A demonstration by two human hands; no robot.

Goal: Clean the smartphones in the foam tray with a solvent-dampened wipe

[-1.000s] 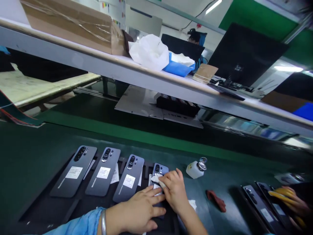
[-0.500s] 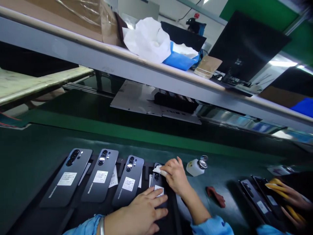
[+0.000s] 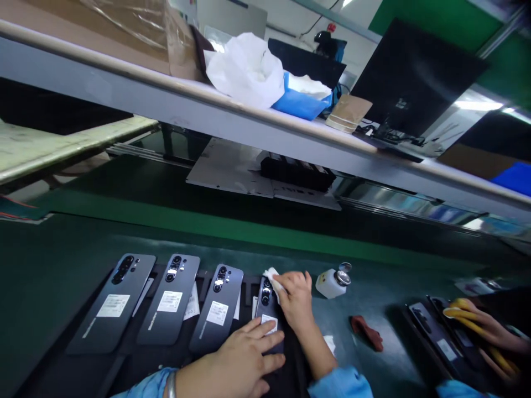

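In the foreground we see a dark phone, the right-hand one in a row of four, lying back up in a black tray on a green bench. Over its lower part we find the left hand laid flat, fingers spread wide, touching the phone beside its white label and partly covering it. The right hand keeps a narrow grip — fingertips pinched on a folded white wipe — at the phone's upper end, just beside the camera lenses. To the left we count three more phones, also back up, each bearing a label and camera lenses. To the right we note a white bottle with a metal top, a red-brown cloth and, nearer the tray, a white scrap. At far right we observe a co-worker's hand with yellow finger coverings, near further phones; we cannot tell what it grips.
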